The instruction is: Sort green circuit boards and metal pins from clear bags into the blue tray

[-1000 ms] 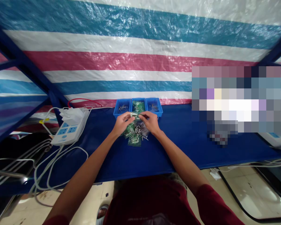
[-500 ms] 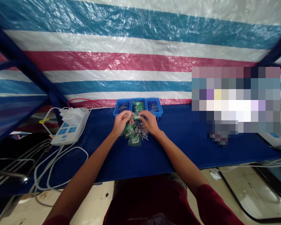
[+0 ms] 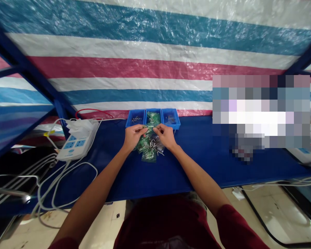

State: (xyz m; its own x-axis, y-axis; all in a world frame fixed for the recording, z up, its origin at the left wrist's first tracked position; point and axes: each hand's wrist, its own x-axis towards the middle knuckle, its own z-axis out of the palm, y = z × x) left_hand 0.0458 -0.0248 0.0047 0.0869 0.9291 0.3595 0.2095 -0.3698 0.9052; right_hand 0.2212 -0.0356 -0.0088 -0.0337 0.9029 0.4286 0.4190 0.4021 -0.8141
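Observation:
Between my two hands, over a pile on the table, is a small green plastic bag (image 3: 150, 127). My left hand (image 3: 132, 136) pinches its left side with thumb and forefinger. The right side is pinched by my right hand (image 3: 167, 136), with those fingers bent. Below them lie several green bags (image 3: 149, 158) with small light pieces inside, loose metal screw-like pieces (image 3: 153, 144) and a clear bag partly hidden by my right hand. Just beyond stand three blue bins: the left bin (image 3: 128, 121) holds metal pieces, the middle bin (image 3: 153, 110) green bags, the right bin (image 3: 175, 126) small clear-looking items.
A white power strip (image 3: 75, 148) with plugs and looping white cables (image 3: 54, 183) lies at the left of the blue table (image 3: 202, 148). Striped plastic sheeting (image 3: 155, 65) hangs behind the bins. A blurred-out patch covers the right side.
My fingers have shifted slightly on the green bag, and both hands have dropped a little toward me. The bins and the pile look the same.

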